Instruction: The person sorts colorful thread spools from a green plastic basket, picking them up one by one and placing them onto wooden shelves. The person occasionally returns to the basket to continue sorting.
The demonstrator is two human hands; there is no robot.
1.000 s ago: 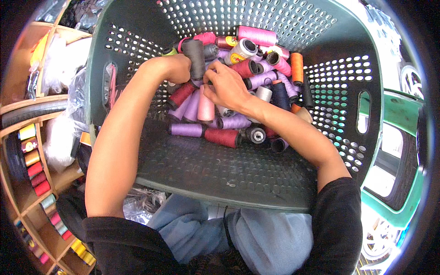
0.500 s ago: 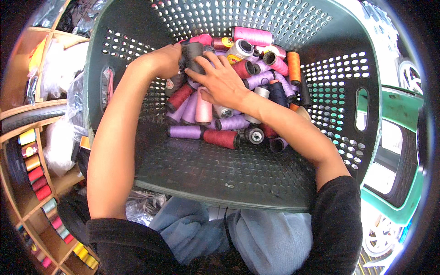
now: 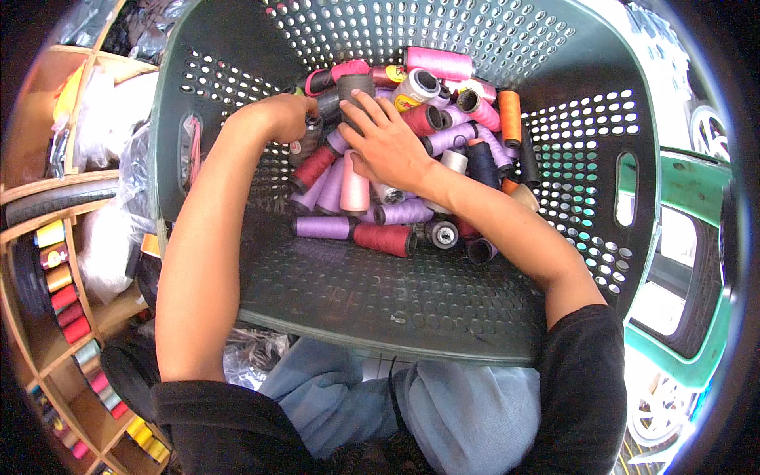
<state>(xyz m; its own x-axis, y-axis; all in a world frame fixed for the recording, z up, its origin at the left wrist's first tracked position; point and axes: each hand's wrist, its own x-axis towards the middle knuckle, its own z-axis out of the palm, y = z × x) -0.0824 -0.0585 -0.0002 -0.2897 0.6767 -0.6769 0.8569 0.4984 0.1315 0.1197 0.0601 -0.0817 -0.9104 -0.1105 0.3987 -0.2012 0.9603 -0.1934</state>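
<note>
A dark green perforated plastic basket (image 3: 396,313) holds a heap of thread spools. At the heap's left side, my left hand (image 3: 277,117) is closed with curled fingers at a dark grey spool (image 3: 328,104); its fingertips are partly hidden. My right hand (image 3: 392,146) lies palm down over the heap, fingers apart, its fingertips touching another dark grey spool (image 3: 355,85). Below that hand are a pale pink spool (image 3: 355,188), a lilac spool (image 3: 323,227) and a dark red spool (image 3: 384,239). An orange spool (image 3: 510,119) leans at the right.
Wooden shelves (image 3: 59,356) with coloured spools stand at the left. Clear plastic bags (image 3: 107,245) hang beside the basket. A green-framed chair (image 3: 689,348) is at the right. The basket's near wall rises in front of my knees (image 3: 467,404).
My left hand has drawn slightly down, away from the upright dark grey spool. That spool now stands further right and higher, by my right fingertips. The right hand has hardly shifted.
</note>
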